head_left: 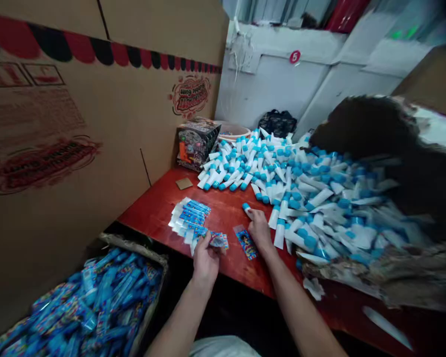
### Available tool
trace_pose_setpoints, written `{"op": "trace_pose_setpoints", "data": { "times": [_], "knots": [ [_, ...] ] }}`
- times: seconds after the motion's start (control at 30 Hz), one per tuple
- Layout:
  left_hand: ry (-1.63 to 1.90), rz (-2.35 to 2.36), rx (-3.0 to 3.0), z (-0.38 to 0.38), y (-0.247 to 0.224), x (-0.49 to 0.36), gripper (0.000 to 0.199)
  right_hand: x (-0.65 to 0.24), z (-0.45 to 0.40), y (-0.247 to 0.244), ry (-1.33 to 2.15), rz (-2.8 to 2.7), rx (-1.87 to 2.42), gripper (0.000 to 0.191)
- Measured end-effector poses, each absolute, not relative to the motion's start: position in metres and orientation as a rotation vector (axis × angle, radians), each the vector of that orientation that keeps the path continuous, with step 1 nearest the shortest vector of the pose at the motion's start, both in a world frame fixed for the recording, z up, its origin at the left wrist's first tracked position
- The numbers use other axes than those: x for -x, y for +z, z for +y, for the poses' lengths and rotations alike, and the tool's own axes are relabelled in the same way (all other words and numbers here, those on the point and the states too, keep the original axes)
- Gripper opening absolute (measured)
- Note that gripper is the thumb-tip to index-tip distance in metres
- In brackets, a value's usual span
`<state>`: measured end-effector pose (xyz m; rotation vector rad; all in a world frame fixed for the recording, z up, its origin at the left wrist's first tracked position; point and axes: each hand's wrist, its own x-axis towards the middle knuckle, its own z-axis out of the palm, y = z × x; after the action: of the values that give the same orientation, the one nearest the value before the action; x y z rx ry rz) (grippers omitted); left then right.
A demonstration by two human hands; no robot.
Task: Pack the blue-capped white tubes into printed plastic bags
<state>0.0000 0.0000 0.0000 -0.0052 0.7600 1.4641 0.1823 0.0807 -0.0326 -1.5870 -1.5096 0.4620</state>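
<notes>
Right hand: the right hand (259,229) is closed in a pinch around a white tube (248,210), blue cap showing at the far-left end of the grip.
Left hand: the left hand (205,260) is clenched on a printed plastic packet (219,240), held just above the table, near the right hand but not touching it.
Tube condition: white body, bright blue cap; no damage visible at this resolution.
Loose tubes: a large heap of matching tubes (278,173) lies far and right of the hands, caps pointing in mixed directions; the right side is blurred.
Flat packet: a clear sleeve with a colourful card (246,243) lies on the table just beside the right hand.
Packet pile: a fanned pile of blue-printed packets (189,220) sits just far-left of the left hand.
Work surface: red table (159,208), its top scuffed.
Near left: a woven basket (134,252) holds many blue packaged tubes (96,297).
Far left: a printed cardboard wall (70,124) stands along the table, with a toy box (196,144) against it.
</notes>
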Motion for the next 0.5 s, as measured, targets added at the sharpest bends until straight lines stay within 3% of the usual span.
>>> {"op": "trace_pose_setpoints", "data": {
  "times": [0.17, 0.5],
  "knots": [
    [1.494, 0.745, 0.033, -0.003, 0.004, -0.001, 0.017, -0.167, 0.058, -0.039, 0.558, -1.477, 1.549, 0.034],
    [1.490, 0.763, 0.029, -0.009, -0.003, -0.010, 0.015, -0.162, -0.059, -0.007, 0.845, -1.316, 1.313, 0.030]
  ]
}}
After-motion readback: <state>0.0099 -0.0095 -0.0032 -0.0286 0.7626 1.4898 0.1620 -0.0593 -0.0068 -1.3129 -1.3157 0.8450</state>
